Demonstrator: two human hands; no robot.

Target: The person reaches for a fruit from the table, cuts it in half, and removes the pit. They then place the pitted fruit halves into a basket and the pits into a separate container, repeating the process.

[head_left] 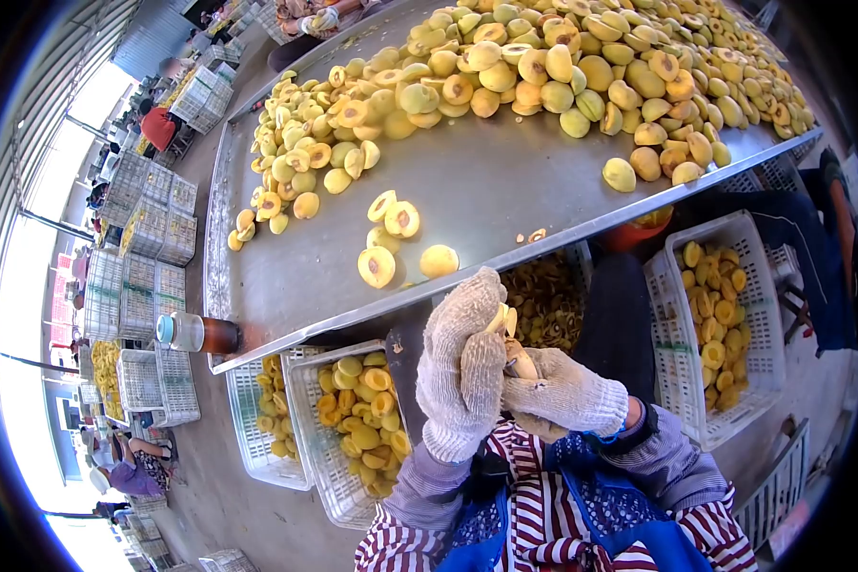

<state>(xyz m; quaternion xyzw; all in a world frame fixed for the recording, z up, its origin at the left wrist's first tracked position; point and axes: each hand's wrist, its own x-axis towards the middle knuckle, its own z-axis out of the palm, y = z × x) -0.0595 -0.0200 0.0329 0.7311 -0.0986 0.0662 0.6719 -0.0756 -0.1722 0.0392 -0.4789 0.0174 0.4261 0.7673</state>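
Observation:
Both my hands wear knitted off-white gloves and meet just below the front edge of the metal table (305,250). My left hand (465,357) is closed around a yellow fruit piece (507,321), of which only a small part shows. Beside it, my right hand (564,391) is closed on a small tool with a brownish handle (520,362), whose tip points at the fruit. Several halved yellow fruits (377,267) lie cut side up on the table just beyond my hands. A large heap of fruit (543,67) covers the far side.
Crates of fruit halves (364,419) stand below the table at the left, and another crate (720,324) is at the right. Dark scraps (543,303) fill a container under the edge. A jar of brown liquid (198,333) sits by the left corner. Another person's gloved hand (322,19) is at the top.

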